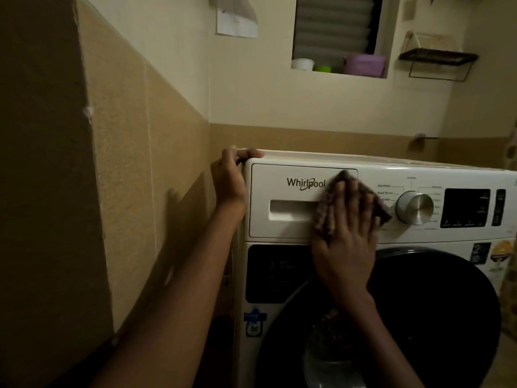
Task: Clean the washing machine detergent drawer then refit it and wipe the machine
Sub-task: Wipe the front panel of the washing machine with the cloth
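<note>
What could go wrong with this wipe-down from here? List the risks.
1. The right hand presses the cloth flat beside the program dial; a wider stroke could turn it or brush the display.
2. The cloth overlaps the right end of the drawer handle recess; catching there could tug the refitted drawer out.
3. The left hand grips only the washing machine top corner, which may slip.

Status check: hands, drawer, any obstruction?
Left hand gripping the washing machine top left corner. Right hand flat, pressing cloth on drawer front. Drawer seated flush. Nothing in the way.
</note>
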